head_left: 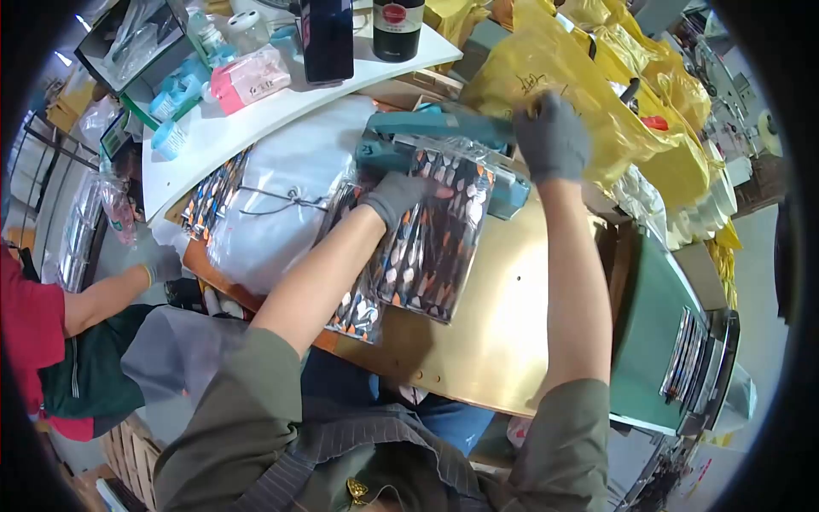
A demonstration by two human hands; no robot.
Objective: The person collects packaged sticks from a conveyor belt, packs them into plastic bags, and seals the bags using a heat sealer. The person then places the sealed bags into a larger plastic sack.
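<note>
Right now your left hand (399, 198) touches the patterned packet (433, 239) on the gold worktop (503, 299), finger opening impossible to tell; your right hand (550, 141) is closed around the teal lever's (452, 126) end.

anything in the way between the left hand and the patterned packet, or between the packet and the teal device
Nothing visible in either gap: the gloved left hand rests on the patterned packet, and the packet's top end reaches the teal device.

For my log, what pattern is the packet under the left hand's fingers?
The packet is dark with orange and whitish leaf-like shapes, clearest in head view.
</note>
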